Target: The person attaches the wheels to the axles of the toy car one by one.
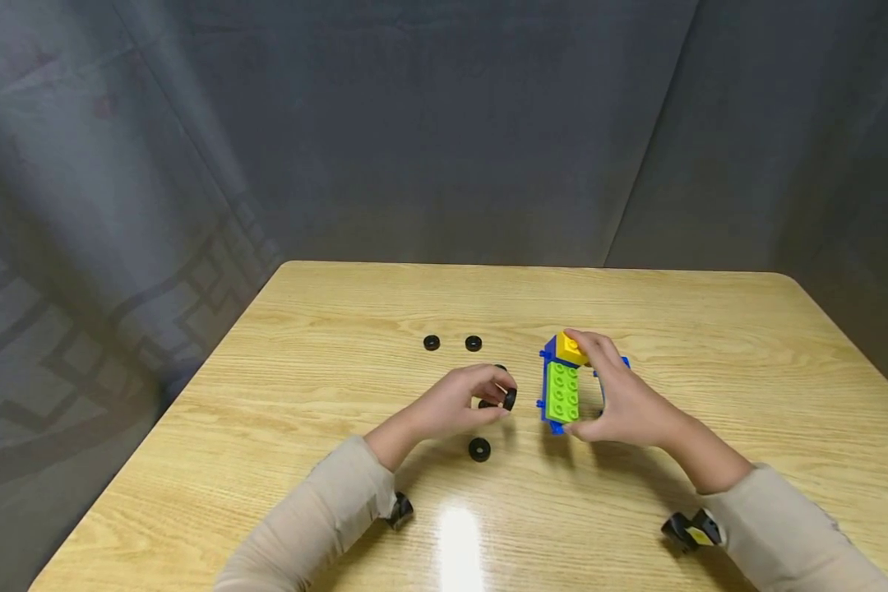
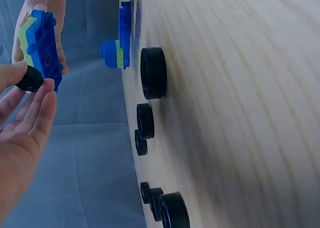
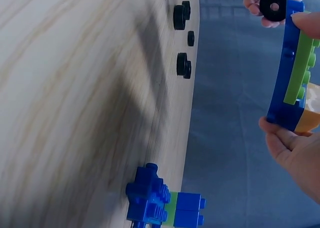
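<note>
My left hand [image 1: 455, 404] pinches a small black toy wheel [image 1: 511, 400] between thumb and fingers. The right hand [image 1: 625, 403] grips a toy block car [image 1: 561, 393] by its two ends, off the table. This car has a blue base [image 2: 46, 50] with axle stubs, a lime-green studded brick [image 3: 300, 68] and a yellow brick [image 1: 571, 349] at the far end. In the right wrist view the held wheel [image 3: 273, 7] is right beside one end of the base; whether they touch I cannot tell.
Several black wheels [image 1: 479, 449] lie on the wooden table [image 1: 326, 362], around and beyond the left hand. A second blue-and-green block build [image 3: 162, 200] stands on the table, mostly hidden behind the right hand in the head view. Grey curtain [image 1: 444, 131] hangs behind the table.
</note>
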Available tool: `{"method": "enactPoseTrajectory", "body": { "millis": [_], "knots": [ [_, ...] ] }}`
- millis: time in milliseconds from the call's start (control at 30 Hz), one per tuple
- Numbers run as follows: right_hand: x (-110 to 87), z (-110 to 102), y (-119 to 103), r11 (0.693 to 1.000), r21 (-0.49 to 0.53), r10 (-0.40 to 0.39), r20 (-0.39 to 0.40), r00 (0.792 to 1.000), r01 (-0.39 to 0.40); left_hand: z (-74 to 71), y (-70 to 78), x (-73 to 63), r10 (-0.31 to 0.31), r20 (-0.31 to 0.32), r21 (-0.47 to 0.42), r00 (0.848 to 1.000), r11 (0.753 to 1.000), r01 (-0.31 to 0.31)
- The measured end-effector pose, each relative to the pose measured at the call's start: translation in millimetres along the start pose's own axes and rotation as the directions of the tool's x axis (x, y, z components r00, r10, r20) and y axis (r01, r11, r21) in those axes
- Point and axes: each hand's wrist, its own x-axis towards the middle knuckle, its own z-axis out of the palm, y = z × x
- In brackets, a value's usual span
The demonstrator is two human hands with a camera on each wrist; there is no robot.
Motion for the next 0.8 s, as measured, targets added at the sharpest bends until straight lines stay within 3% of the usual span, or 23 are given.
{"method": "enactPoseTrajectory", "body": {
  "millis": [800],
  "knots": [
    [4.8,6.3,-1.0,0.999,0.008,-0.042,0.006,0.999,0.042,2.6,4.4,1.6,-0.005,0.015,-0.041,1.000,0.999,0.006]
  ]
}}
